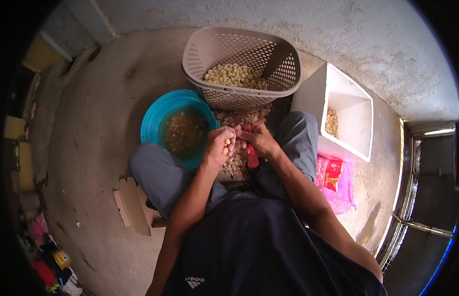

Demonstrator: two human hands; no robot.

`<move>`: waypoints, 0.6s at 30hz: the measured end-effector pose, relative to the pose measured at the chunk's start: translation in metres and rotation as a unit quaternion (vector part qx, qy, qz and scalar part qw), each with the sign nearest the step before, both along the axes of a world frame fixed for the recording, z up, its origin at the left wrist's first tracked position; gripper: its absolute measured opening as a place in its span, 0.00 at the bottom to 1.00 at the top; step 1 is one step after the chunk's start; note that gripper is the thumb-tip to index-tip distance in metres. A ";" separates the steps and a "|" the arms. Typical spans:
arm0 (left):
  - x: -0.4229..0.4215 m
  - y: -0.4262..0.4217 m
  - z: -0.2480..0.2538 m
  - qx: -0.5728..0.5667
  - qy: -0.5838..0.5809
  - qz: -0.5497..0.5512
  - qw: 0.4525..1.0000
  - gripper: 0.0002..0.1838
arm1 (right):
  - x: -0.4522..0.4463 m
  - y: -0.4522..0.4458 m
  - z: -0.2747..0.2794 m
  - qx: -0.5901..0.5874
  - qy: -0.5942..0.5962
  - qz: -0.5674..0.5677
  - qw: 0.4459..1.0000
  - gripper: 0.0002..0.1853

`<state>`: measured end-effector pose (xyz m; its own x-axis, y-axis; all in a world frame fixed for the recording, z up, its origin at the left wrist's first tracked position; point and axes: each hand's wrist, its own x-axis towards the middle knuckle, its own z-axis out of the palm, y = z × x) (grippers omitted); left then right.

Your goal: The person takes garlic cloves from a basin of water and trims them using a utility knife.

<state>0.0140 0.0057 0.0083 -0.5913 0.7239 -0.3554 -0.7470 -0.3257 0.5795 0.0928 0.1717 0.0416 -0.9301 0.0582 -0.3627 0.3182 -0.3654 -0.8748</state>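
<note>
Evidently the step in hand is close work on the small pale garlic-like cloves (226,142), since both hands meet above the loose, papery brown peelings (234,168) between the knees. The left hand (220,144) has its fingers curled round a few of these cloves, narrow and nearly closed. The right hand (259,140) grips a small red-handled tool (252,157), perhaps a knife, with its fingertips meeting those of the left; whether its working end touches a clove is too small to tell. The next move seems to call for a firm pinch on one piece, with the tool's edge angled away from the left fingers.

More pale cloves lie in the tall taupe perforated plastic basket (232,100), some sit in murky water within the round turquoise plastic basin (149,121), and others lie inside the white foam box (351,111), whose opening faces right.

As for room, the basin's rim stands just beside the left hand, and the basket's front wall rises just beyond both hands, so reaching in means lifting over its lip. The right knee stands between the right hand and the box, narrowing that way; the grey concrete floor (96,148) leaves more space left of the basin.
</note>
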 end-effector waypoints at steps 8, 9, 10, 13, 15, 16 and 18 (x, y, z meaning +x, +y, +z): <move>-0.001 0.001 0.002 0.016 -0.037 0.030 0.999 0.05 | 0.001 0.001 -0.006 -0.034 0.025 -0.013 0.999 0.07; -0.001 0.001 0.001 0.022 -0.041 0.033 0.998 0.05 | 0.000 0.000 -0.006 -0.024 0.028 -0.007 0.999 0.06; -0.001 0.000 0.001 0.028 -0.045 0.035 0.998 0.05 | 0.000 -0.001 -0.005 -0.014 0.039 -0.008 0.999 0.06; 0.001 0.000 0.001 0.008 -0.053 0.030 0.998 0.05 | -0.002 -0.006 -0.002 0.010 0.061 -0.013 0.998 0.06; 0.002 0.001 0.001 0.010 -0.053 0.034 0.998 0.05 | -0.002 -0.008 0.002 0.016 0.063 -0.011 0.998 0.06; 0.002 0.001 0.001 0.010 -0.052 0.037 0.998 0.05 | -0.002 -0.007 0.002 0.018 0.063 -0.011 0.998 0.06; 0.002 0.001 0.003 -0.011 -0.049 0.046 0.998 0.06 | -0.002 -0.007 0.000 0.020 0.062 -0.009 0.998 0.06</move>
